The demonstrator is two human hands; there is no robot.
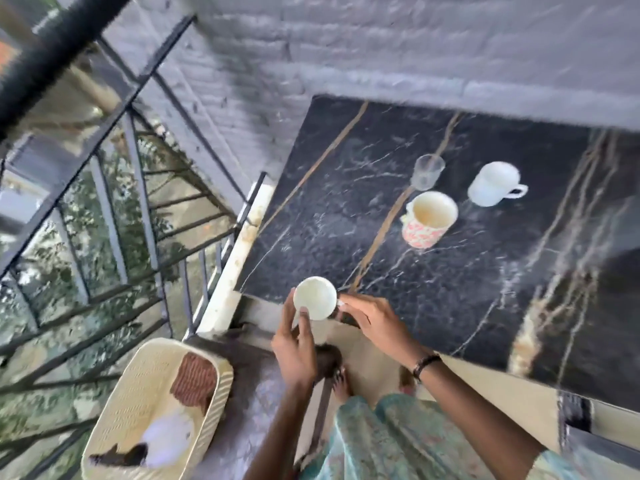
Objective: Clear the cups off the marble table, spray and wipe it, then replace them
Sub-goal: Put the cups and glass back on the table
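A pale cream cup (314, 296) is held in the air just off the near left corner of the black marble table (460, 299). My left hand (294, 344) grips the cup's side from below. My right hand (372, 318) pinches its handle. On the table stand a small clear glass (428, 171), a cream cup with a pink flower pattern (429, 218) and a white mug (493, 183) with its handle to the right.
A cream plastic basket (138, 393) sits on the floor at lower left, holding a brown cloth (195, 379) and a white spray bottle with a black trigger (156, 441). A black metal railing (114, 188) runs along the left. A grey brick wall (346, 46) backs the table.
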